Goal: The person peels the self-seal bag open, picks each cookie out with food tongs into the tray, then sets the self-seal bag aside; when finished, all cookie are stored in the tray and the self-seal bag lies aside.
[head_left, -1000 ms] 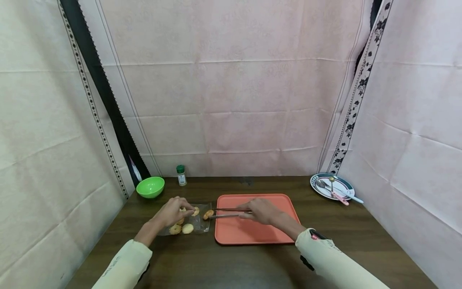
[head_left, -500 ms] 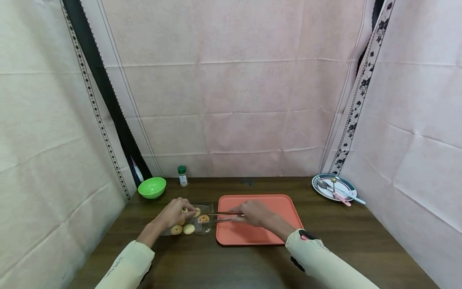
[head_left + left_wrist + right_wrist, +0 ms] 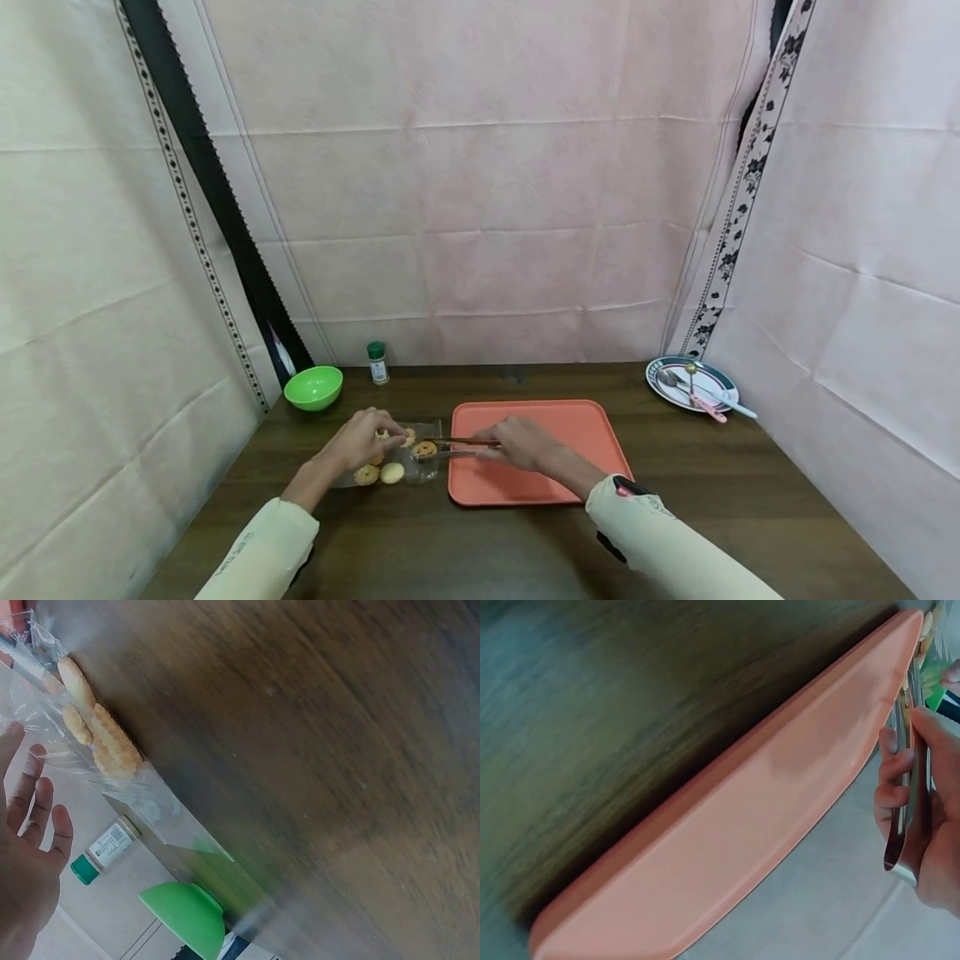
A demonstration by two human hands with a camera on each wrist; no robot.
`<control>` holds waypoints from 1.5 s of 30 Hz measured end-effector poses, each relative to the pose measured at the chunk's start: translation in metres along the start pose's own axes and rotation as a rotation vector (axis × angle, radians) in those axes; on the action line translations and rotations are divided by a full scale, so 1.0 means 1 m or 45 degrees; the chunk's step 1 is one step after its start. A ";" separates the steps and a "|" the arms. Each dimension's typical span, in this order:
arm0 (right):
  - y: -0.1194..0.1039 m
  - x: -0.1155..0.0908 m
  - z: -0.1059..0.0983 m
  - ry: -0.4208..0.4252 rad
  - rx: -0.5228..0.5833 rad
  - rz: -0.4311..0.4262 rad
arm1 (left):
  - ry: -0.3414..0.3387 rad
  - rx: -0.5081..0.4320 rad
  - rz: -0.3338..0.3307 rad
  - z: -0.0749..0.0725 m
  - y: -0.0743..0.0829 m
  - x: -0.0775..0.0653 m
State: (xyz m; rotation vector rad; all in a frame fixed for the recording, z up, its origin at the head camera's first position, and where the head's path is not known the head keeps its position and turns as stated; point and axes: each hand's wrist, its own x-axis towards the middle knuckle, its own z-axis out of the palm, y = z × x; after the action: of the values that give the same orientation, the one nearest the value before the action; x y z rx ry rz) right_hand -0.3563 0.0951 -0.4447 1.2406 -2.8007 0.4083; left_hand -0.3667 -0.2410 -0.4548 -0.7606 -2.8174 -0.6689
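A clear plastic bag point(image 3: 412, 468) with several cookies lies left of the pink tray. My left hand point(image 3: 363, 442) holds the bag's upper side, with thumb and fingertips at the film in the left wrist view, where pale cookies point(image 3: 116, 742) show through the plastic. My right hand point(image 3: 521, 443) grips metal tongs point(image 3: 919, 780) over the tray point(image 3: 551, 483), the bend of the tongs sticking out behind the palm. The tong tips reach left to the bag, with a round cookie point(image 3: 424, 449) between them.
At the back left stand a green bowl point(image 3: 313, 388) and a small green-capped shaker point(image 3: 377, 363). A blue-rimmed plate point(image 3: 656, 392) bearing a spoon and other utensils is at the back right. Cloth hangs around the wooden table point(image 3: 465, 554).
My right hand has moved left with the tongs, taking the cookie from the bag's right edge into the bag's area. My left hand stays almost in place.
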 end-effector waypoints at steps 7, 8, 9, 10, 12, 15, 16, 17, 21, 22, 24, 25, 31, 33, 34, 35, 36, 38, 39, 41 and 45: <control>0.009 -0.012 -0.018 0.014 0.043 -0.029 | 0.008 -0.023 0.001 0.001 -0.003 0.000; 0.011 -0.014 -0.022 0.020 0.044 -0.035 | 0.013 -0.023 0.001 0.001 -0.004 0.000; 0.013 -0.017 -0.025 0.024 0.044 -0.037 | 0.017 -0.023 0.004 0.001 -0.004 0.001; 0.016 -0.021 -0.028 0.038 0.046 -0.043 | 0.019 -0.024 0.004 0.001 -0.004 0.001; 0.021 -0.028 -0.034 0.041 0.057 -0.036 | 0.012 -0.025 0.010 0.001 -0.004 0.001; 0.030 -0.042 -0.040 0.045 0.094 0.000 | -0.007 -0.027 0.017 0.000 -0.003 0.001; 0.034 -0.046 -0.042 0.052 0.089 0.017 | -0.011 -0.027 0.017 0.000 -0.003 0.001; 0.037 -0.050 -0.044 0.051 0.091 0.042 | -0.014 -0.028 0.016 -0.001 -0.003 0.001; 0.052 -0.064 -0.052 0.103 -0.014 0.120 | -0.018 -0.025 0.007 -0.002 -0.002 0.001; 0.056 -0.068 -0.053 0.117 -0.042 0.137 | -0.018 -0.023 0.006 -0.002 -0.002 0.002; 0.064 -0.074 -0.056 0.126 -0.078 0.182 | -0.020 -0.023 0.002 -0.001 -0.002 0.002; 0.068 -0.078 -0.057 0.127 -0.082 0.207 | -0.019 -0.023 0.001 -0.001 -0.002 0.002; 0.093 -0.095 -0.061 0.153 -0.120 0.302 | -0.010 -0.016 0.000 -0.001 -0.002 0.002; 0.102 -0.101 -0.061 0.171 -0.126 0.317 | -0.009 -0.016 -0.003 -0.002 -0.001 0.002; 0.105 -0.103 -0.061 0.180 -0.126 0.315 | -0.010 -0.018 -0.005 -0.002 0.000 0.001; 0.109 -0.106 -0.060 0.176 -0.122 0.323 | -0.011 -0.019 -0.007 -0.002 0.001 0.001; 0.112 -0.109 -0.059 0.169 -0.113 0.337 | -0.013 -0.022 -0.009 -0.002 0.001 0.001; 0.118 -0.113 -0.057 0.160 -0.107 0.363 | -0.014 -0.025 -0.009 -0.003 0.002 0.000; 0.120 -0.115 -0.057 0.157 -0.104 0.371 | -0.015 -0.026 -0.008 -0.003 0.002 0.000; 0.125 -0.119 -0.056 0.147 -0.105 0.395 | -0.013 -0.024 -0.003 -0.003 0.002 0.000; 0.130 -0.123 -0.057 0.164 -0.106 0.395 | -0.013 -0.019 0.001 -0.003 0.002 0.000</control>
State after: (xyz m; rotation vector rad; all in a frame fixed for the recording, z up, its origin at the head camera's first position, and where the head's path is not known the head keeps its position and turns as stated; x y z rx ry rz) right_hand -0.3718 0.2824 -0.4374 0.7358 -2.8669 0.3657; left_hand -0.3659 -0.2404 -0.4516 -0.7694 -2.8246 -0.6882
